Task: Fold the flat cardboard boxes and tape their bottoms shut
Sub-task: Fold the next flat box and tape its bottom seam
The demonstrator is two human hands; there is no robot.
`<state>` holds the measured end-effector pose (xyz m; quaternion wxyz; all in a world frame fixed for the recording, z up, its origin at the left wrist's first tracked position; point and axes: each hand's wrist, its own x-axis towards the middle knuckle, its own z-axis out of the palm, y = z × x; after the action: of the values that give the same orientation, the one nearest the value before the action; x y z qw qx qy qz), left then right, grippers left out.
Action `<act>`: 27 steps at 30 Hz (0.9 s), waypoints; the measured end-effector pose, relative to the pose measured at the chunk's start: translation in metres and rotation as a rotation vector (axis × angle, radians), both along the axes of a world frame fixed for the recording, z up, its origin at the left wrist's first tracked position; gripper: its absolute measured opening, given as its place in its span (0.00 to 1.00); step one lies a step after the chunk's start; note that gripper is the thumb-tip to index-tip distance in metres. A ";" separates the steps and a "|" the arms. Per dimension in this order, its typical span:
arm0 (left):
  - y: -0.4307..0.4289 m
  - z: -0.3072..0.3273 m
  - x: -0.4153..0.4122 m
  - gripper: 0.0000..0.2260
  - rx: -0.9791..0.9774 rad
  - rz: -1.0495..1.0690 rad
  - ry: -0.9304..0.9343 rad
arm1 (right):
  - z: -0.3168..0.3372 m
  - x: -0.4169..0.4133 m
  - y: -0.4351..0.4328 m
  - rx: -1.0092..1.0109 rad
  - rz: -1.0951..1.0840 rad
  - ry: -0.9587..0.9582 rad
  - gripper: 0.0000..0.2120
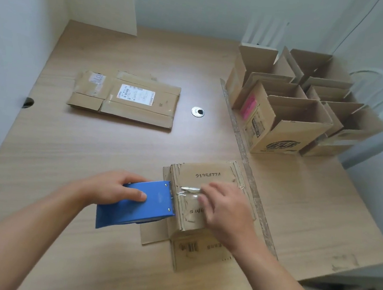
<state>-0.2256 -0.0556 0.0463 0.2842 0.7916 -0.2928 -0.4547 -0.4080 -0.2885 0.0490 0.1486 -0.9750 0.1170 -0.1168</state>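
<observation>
The box being taped (208, 172) sits upside down near the front edge of the table (84, 153), right of centre, bottom flaps closed and facing up. Its top flaps are splayed flat on the table toward the person. A strip of clear tape (190, 189) runs across the bottom seam, wrinkled in places.

The right hand (222, 211) lies on this strip with fingers spread flat, pressing and gripping nothing. The left hand (114, 189) is wrapped round a blue tape dispenser (137, 203), thumb on its top face. The dispenser's front end touches the left edge of the box.

A stack of flat boxes (128, 97) lies well apart at the table's centre-left, the top one bearing a white label (136, 94). A round metal cable hole (197, 111) sits just right of the stack. Several folded boxes (289, 114) stand upright and open at the far right, touching one another. A white chair (373, 85) stands behind them.
</observation>
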 end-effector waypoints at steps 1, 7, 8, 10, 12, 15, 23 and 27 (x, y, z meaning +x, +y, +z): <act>-0.001 -0.002 -0.001 0.13 -0.019 -0.001 0.009 | -0.002 -0.003 0.007 0.010 0.039 0.081 0.16; 0.003 -0.015 -0.011 0.18 -0.097 0.023 0.055 | -0.015 -0.014 0.025 -0.069 0.060 0.418 0.34; 0.003 -0.017 -0.011 0.20 -0.104 0.023 0.053 | -0.015 -0.012 0.029 -0.066 0.052 0.430 0.32; 0.003 -0.019 -0.013 0.21 -0.115 0.028 0.053 | -0.014 -0.007 0.036 -0.049 0.015 0.446 0.29; 0.003 -0.020 -0.015 0.21 -0.132 0.047 0.055 | -0.015 -0.004 0.038 -0.049 -0.029 0.431 0.26; 0.008 -0.028 -0.024 0.19 -0.153 0.072 0.035 | -0.019 -0.005 0.038 -0.042 -0.059 0.402 0.24; 0.027 -0.025 -0.010 0.16 -0.067 0.003 -0.008 | -0.024 -0.011 0.029 -0.037 -0.026 0.349 0.23; 0.015 -0.024 -0.010 0.12 0.022 -0.030 -0.115 | -0.027 -0.008 0.030 -0.024 -0.029 0.310 0.22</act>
<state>-0.2361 -0.0408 0.0226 0.2515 0.8149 -0.3156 -0.4160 -0.4158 -0.2588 0.0220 0.1157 -0.9812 0.1513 0.0317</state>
